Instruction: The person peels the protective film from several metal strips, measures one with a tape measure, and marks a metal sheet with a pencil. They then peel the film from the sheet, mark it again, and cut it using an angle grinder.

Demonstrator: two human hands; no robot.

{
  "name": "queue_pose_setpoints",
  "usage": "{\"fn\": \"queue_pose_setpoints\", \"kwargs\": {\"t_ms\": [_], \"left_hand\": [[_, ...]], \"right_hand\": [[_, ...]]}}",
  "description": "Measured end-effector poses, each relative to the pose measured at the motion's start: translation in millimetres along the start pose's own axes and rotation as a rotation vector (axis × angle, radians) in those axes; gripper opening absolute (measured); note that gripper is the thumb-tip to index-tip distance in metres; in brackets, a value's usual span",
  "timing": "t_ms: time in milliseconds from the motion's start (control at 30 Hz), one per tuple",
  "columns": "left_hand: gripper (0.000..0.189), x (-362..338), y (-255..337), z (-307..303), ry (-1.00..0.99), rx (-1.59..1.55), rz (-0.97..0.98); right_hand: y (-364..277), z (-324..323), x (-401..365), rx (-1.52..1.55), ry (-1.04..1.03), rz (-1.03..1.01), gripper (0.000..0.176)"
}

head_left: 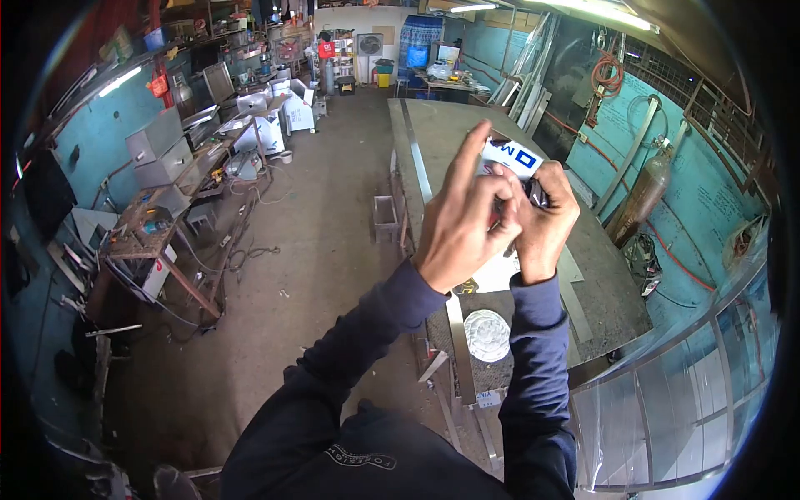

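Both hands are raised above the workbench, close together. My right hand (pixel 547 218) is closed around a small white piece with blue lettering (pixel 518 158), which sticks up above the fingers. Something dark shows between that hand's fingers. Beside it on the left, my left hand (pixel 467 208) has its index finger stretched up and the other fingers curled against the piece; whether they grip it is hidden. Below the hands, a round silvery disc (pixel 487 335) lies on the workbench (pixel 433 125), near a white sheet (pixel 497 273).
A long metal strip (pixel 414 154) runs along the bench's left edge. At the right are a gas cylinder (pixel 648 190) and a plastic-covered frame (pixel 675 417). A cluttered wooden table (pixel 142 237) stands at the left, with hoses on the floor. Bare floor (pixel 317 200) lies between.
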State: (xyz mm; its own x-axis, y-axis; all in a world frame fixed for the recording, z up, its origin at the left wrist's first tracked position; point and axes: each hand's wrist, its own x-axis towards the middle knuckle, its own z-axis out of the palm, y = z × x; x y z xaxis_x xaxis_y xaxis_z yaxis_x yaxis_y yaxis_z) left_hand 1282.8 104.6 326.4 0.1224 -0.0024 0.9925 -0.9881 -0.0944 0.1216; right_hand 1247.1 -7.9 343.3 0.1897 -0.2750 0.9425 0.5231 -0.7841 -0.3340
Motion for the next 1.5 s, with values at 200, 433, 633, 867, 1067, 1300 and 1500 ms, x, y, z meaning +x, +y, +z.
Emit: {"fn": "queue_pose_setpoints", "kwargs": {"t_ms": [200,433,633,867,1067,1300,1500], "left_hand": [[0.038,14,-21,-2,0.199,0.089,0.129],[0.028,19,-34,-8,0.212,0.199,0.348],[0.017,15,-25,-7,0.066,0.162,0.229],[0.022,-44,-5,-8,-0.231,0.023,0.149],[0.074,-79,-3,18,-0.376,-0.655,-0.313],[0.045,-64,20,138,-0.741,-0.826,-0.046],[0.021,-44,113,208,-0.855,-1.044,0.189]], "right_hand": [[-2,-7,-3,-0.043,-0.032,-0.016,0.023],[-2,-11,-6,-0.001,-0.077,-0.009,0.024],[-4,-20,-4,-0.038,-0.111,-0.039,0.023],[19,-57,-54,-0.073,-0.227,0.095,0.022],[29,-103,-99,-0.137,-0.026,0.285,0.024],[-4,-180,-65,-0.289,0.305,0.251,0.024],[-61,-277,-59,-0.846,0.806,-0.082,0.053]]}}
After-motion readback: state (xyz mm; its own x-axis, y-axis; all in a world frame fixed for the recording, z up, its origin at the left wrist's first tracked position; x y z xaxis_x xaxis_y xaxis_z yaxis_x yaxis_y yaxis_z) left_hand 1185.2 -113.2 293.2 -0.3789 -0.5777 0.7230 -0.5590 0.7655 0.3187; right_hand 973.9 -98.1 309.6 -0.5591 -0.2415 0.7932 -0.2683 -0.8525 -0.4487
